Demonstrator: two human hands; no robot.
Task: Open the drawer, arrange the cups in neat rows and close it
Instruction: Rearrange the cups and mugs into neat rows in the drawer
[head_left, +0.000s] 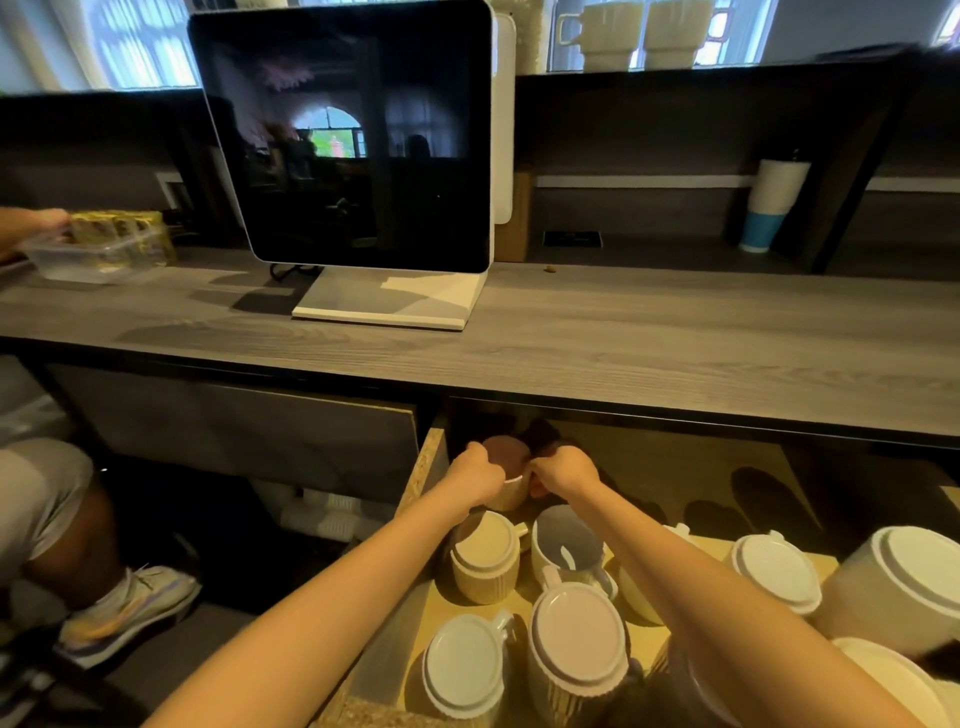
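The drawer (428, 470) under the counter stands pulled out, its wooden floor holding several ribbed cream cups. Most lie upside down, such as one (485, 558) on the left and one (576, 636) near the front. One cup (563, 543) stands upright beside them. At the back of the drawer, partly under the counter edge, an upturned cup (506, 470) is held from both sides: my left hand (478, 475) grips its left side and my right hand (563, 473) its right side. My forearms hide part of the drawer's middle.
A white-framed screen (345, 135) stands on the grey counter (675, 343) above the drawer. At far left another person's hand holds a clear box (98, 249), and their leg and shoe (130, 613) are beside the drawer. A tumbler (774, 205) and two mugs (644, 34) sit on shelves.
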